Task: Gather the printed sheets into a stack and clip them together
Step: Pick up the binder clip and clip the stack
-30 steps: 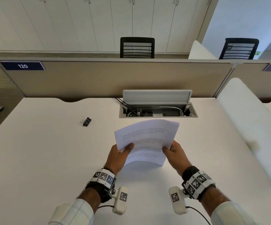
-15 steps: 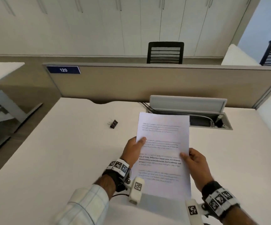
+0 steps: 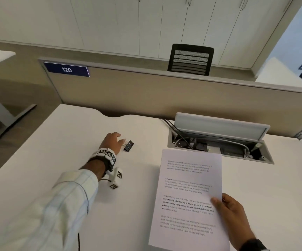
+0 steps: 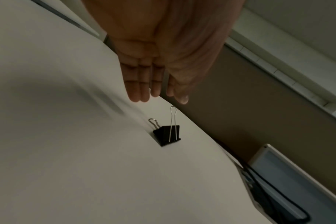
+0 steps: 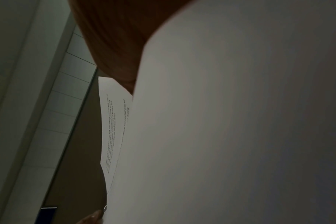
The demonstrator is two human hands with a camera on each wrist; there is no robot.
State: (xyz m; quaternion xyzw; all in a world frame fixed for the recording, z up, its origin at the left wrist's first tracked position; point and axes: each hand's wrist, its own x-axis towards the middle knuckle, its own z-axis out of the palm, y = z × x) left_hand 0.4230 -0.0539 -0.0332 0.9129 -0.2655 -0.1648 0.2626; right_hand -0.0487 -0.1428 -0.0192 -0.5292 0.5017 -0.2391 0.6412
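The stack of printed sheets (image 3: 188,198) is held up above the white desk (image 3: 56,160) at the right. My right hand (image 3: 228,212) pinches the stack's right edge, thumb on the printed face. In the right wrist view the sheets (image 5: 220,136) fill most of the picture. A black binder clip (image 3: 128,145) lies on the desk at the left, its wire handles pointing toward my left hand (image 3: 115,142). In the left wrist view that hand (image 4: 157,94) hovers just above the clip (image 4: 167,134) with straight fingers, not touching it.
An open cable box (image 3: 219,142) with a raised lid and wires sits in the desk behind the sheets. A beige partition (image 3: 164,95) with a blue "120" label (image 3: 66,69) closes the far edge. The desk's left edge drops to the floor.
My left hand has let go of the sheets and reached left and forward to the binder clip. The right hand now holds the stack alone.
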